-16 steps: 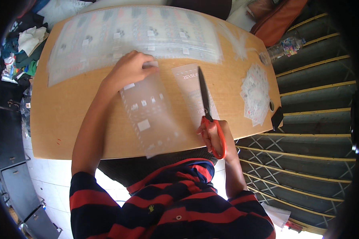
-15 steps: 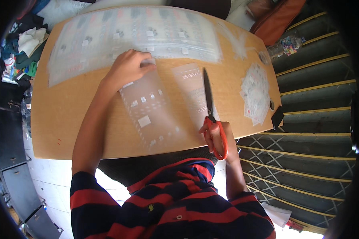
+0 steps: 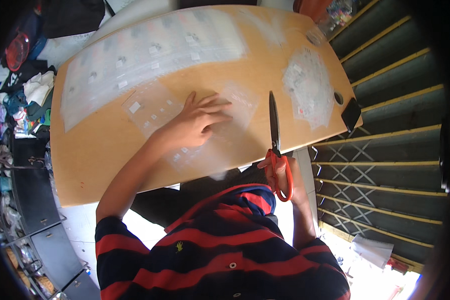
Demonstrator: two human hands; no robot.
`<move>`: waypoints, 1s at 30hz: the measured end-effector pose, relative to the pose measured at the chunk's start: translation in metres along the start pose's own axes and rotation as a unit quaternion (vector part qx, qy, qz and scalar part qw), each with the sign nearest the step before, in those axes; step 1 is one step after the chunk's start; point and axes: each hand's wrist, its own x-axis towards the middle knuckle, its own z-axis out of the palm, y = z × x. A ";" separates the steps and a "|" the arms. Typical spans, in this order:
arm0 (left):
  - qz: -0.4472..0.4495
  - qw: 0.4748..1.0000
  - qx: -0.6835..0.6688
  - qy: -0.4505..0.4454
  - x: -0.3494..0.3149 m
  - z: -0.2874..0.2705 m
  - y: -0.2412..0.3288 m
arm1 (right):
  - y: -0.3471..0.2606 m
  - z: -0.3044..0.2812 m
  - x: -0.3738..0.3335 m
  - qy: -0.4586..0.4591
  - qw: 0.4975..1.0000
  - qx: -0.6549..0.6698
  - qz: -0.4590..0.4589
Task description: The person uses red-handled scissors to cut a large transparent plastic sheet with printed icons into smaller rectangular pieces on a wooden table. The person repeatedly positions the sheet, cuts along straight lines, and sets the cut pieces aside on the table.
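Risk: plastic sheet (image 3: pixel 155 112) could slip off the table (image 3: pixel 95 165), its near end lying at the front edge, if nudged; a leftward swing of the scissors (image 3: pixel 275 137) could nick it. Left hand (image 3: pixel 200 121): grip released, fingers spread over the sheet; contact cannot be told. Right hand (image 3: pixel 281 170): grip closed round red scissor handles. Sheet: thin, translucent, small white marks, near end blurred.

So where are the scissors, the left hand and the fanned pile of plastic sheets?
Scissors (image 3: pixel 275 144): head view, around the pivot.
Left hand (image 3: pixel 194 124): head view, back of the hand.
Fanned pile (image 3: pixel 309 89): head view, middle of its top.
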 end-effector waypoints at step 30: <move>-0.117 0.991 -0.006 0.070 -0.025 0.043 0.130 | 0.025 -0.026 -0.079 -0.194 0.955 -0.092 0.206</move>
